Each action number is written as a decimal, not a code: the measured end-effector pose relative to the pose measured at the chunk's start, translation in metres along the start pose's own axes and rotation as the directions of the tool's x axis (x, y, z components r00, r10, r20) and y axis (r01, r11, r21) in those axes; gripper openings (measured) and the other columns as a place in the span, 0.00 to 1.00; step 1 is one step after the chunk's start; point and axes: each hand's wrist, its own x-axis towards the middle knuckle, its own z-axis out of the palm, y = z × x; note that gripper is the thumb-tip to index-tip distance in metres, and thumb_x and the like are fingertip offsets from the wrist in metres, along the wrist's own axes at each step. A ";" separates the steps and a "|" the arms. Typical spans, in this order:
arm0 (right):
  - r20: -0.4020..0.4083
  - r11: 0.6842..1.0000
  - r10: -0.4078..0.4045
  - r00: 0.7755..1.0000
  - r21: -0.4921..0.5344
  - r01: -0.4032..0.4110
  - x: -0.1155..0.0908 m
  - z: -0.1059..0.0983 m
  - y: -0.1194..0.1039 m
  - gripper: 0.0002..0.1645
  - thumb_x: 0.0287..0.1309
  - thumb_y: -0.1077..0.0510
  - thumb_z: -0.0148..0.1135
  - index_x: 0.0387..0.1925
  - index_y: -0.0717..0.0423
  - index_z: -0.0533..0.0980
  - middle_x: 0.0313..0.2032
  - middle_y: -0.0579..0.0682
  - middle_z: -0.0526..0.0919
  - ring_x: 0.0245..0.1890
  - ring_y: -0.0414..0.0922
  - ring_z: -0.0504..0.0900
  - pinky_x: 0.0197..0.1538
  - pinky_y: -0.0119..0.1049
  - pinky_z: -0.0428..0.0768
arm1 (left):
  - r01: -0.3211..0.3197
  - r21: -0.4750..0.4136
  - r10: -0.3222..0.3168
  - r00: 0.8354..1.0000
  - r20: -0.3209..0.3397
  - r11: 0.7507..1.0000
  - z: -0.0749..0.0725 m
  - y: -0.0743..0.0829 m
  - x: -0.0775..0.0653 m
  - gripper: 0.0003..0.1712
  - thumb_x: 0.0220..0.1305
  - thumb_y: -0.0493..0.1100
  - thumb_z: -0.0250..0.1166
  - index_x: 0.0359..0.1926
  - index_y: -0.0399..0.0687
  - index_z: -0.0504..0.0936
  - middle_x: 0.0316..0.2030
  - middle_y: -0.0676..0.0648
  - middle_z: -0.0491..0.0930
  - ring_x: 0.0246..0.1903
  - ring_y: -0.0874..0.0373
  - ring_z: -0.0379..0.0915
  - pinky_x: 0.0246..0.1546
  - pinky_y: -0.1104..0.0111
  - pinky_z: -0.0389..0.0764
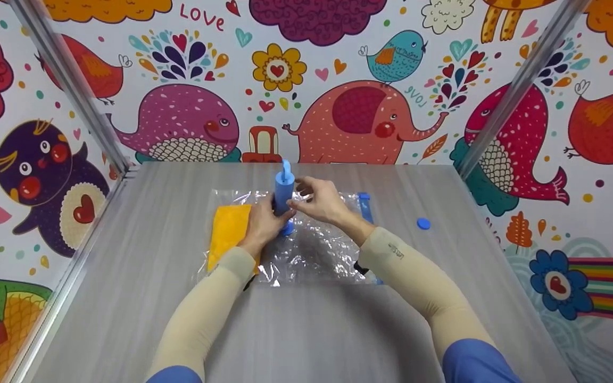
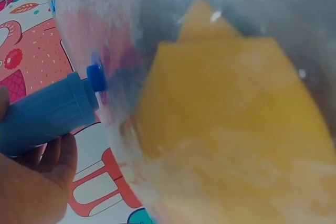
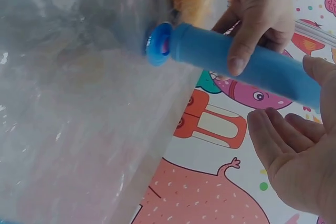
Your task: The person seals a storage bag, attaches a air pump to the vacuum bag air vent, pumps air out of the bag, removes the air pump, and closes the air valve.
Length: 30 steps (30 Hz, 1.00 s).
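Observation:
A blue hand pump stands nearly upright over a blue valve on a clear plastic bag. My left hand grips the lower part of the pump's barrel. Beside the upper barrel is my right hand, its fingers loosely bent; in the right wrist view it cups the air near the barrel's end without holding it. A folded yellow cloth-like item lies inside the bag, at its left side. The left wrist view shows the pump's tip meeting the valve.
A blue round cap lies on the grey table to the right of the bag. Along the bag's right edge runs a blue strip. Printed cartoon walls and metal posts stand around the table.

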 end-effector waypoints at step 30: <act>-0.087 0.993 0.064 0.994 0.105 -0.055 0.018 0.013 -0.002 0.31 0.64 0.53 0.81 0.63 0.63 0.83 0.59 0.64 0.92 0.59 0.60 0.92 0.67 0.53 0.91 | -0.041 -0.007 0.041 0.997 0.068 0.999 0.008 -0.003 0.006 0.35 0.70 0.46 0.81 0.73 0.43 0.81 0.71 0.37 0.85 0.72 0.36 0.83 0.81 0.43 0.77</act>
